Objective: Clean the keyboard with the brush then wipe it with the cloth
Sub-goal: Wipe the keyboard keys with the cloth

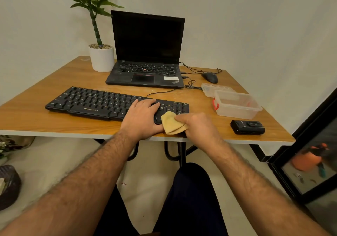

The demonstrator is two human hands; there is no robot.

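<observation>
The keyboard is the landmark here: a long, flat, black plastic board with raised keys and pale lettering along its front lip, lying across the front of the wooden tabletop, its cable trailing from the back edge. It looks light and stiff, likely to skate on the smooth wood if pushed from one end, so pinning it from above seems wiser than gripping an edge; the keycaps may give and click under pressure.

On the keyboard's right portion, the left hand lies palm down, fingers fairly straight and spread over the keys, holding nothing, apparently steadying the board.

Just right of that hand, at the keyboard's front right corner, sits the cloth: small, tan, soft and folded into a rounded pad that overlaps the front keys and hangs onto the tabletop edge. It should be limp and nearly weightless, best bunched as it is so a firm fold meets the keys.

The right hand pinches it, curled fingers closed on its right side.

No brush is visible, so I judge the wiping stage is in hand.
</observation>
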